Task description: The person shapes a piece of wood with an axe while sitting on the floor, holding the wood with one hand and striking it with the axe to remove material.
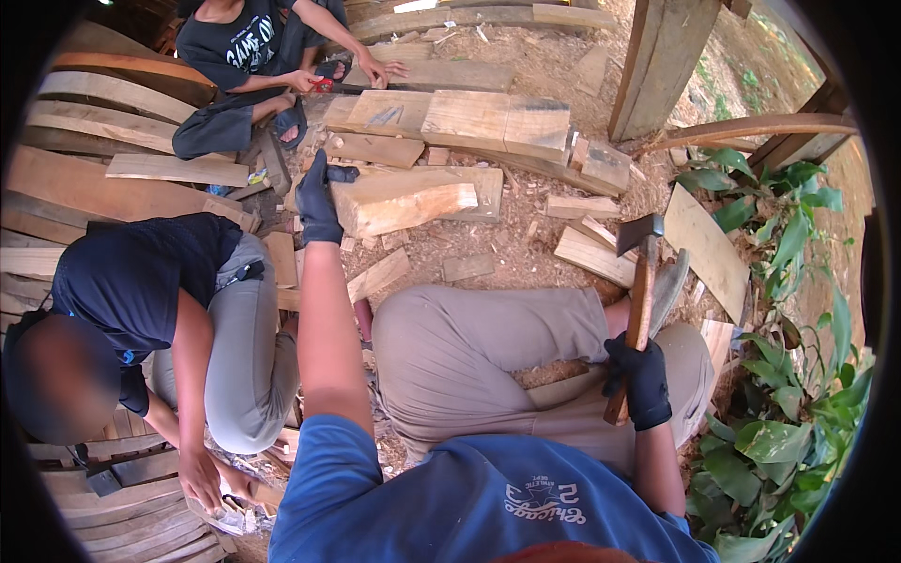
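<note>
Chip-strewn ground | wood block lay on a board, roughly squared, seemingly part-worked, finer shaping apparently undone | left hand was at its left end, grip unclear | right hand clamped round a hammer-like tool

Wood chips are covering the ground, and a small board and pale planks are lying there.

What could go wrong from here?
Left grip sits at the wood block's end: a stray blow might catch it.

Right grip holds the wooden-handled tool in front of the wearer's folded legs: a slip might hit them.

A co-worker sits beyond the block: flying chips could reach them.
</note>
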A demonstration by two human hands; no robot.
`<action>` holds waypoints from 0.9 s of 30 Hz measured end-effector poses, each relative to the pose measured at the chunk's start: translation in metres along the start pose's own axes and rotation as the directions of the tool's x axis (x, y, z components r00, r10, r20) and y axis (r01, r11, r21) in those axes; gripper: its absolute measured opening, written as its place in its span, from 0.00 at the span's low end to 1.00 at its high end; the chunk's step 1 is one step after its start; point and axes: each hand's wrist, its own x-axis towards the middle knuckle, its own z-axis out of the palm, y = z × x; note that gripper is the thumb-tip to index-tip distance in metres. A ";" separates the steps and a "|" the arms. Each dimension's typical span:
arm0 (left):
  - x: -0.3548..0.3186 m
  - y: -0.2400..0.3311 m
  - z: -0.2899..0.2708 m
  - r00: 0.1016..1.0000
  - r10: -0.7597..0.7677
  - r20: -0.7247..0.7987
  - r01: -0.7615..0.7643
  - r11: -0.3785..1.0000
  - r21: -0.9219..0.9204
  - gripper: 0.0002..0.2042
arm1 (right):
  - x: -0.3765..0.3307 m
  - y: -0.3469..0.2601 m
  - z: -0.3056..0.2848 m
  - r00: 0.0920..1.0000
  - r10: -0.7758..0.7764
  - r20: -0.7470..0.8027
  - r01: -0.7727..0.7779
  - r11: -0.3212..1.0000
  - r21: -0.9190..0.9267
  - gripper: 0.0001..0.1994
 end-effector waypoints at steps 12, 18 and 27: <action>0.035 0.006 0.170 0.878 0.469 -0.096 0.029 0.149 0.988 0.33 | -0.008 -0.003 0.041 0.978 -0.016 0.209 0.023 0.999 -0.032 0.11; 0.006 0.017 0.195 0.856 0.504 0.112 -0.366 0.438 0.821 0.24 | -0.004 0.012 0.027 0.980 -0.015 0.201 0.027 0.998 -0.056 0.10; -0.021 0.029 0.161 0.381 0.394 0.836 -0.871 -0.148 0.468 0.13 | 0.005 0.013 0.029 0.978 0.039 0.206 -0.020 0.995 -0.093 0.11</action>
